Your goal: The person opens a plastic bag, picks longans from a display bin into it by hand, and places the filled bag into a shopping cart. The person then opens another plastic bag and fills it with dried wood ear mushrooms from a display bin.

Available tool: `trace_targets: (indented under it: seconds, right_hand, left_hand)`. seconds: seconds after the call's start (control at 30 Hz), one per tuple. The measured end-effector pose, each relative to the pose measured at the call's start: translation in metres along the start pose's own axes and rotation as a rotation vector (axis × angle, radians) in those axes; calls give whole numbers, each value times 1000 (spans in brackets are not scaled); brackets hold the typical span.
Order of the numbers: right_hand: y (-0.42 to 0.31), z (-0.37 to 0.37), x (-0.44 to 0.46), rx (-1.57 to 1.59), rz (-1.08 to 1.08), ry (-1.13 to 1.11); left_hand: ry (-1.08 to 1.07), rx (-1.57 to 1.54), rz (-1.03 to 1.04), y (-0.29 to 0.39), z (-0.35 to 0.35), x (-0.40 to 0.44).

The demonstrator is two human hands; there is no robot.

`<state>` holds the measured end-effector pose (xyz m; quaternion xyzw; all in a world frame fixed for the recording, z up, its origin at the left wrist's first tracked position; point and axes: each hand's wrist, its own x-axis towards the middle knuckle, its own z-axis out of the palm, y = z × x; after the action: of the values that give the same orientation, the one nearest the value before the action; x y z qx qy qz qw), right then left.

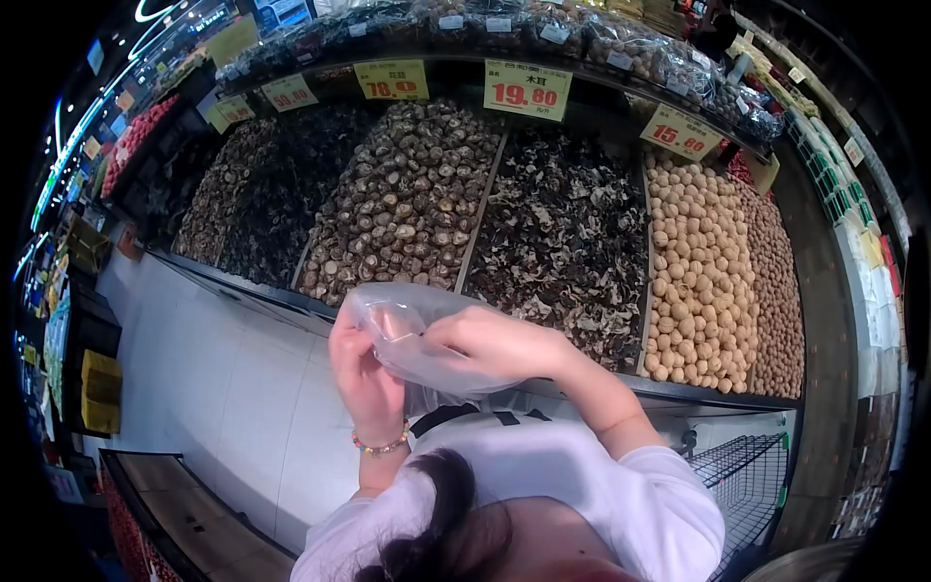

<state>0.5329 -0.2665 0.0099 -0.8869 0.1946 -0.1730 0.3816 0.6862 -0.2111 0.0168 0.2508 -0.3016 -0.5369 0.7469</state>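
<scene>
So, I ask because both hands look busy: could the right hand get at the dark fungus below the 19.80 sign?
Probably yes: the dark fungus lies uncovered, close to the right hand, though that hand may first need to leave the plastic bag.

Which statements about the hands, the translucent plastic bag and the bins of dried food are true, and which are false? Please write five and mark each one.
1. The left hand and the right hand both touch a thin, translucent plastic bag. True.
2. The left hand's wrist is bare. False: a bracelet of small multicoloured beads circles it.
3. A yellow rectangular price card with red digits 19.80 is at the far side of the curled, blackish dried fungus. True.
4. The bin just right of this fungus holds more of it. False: it holds round, beige nuts.
5. A black wire cart shows at the picture's lower right. True.
</scene>
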Motion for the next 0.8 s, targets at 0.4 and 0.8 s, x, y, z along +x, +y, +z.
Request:
trace_targets:
  seconds: [0.4,0.8]
  right_hand:
    - [30,54,1,-229,275,-167]
    - [-6,23,13,56,183,319]
  left_hand:
    - [-31,-130,-224,-11,-25,7]
    - [-68,-239,-210,-11,-22,4]
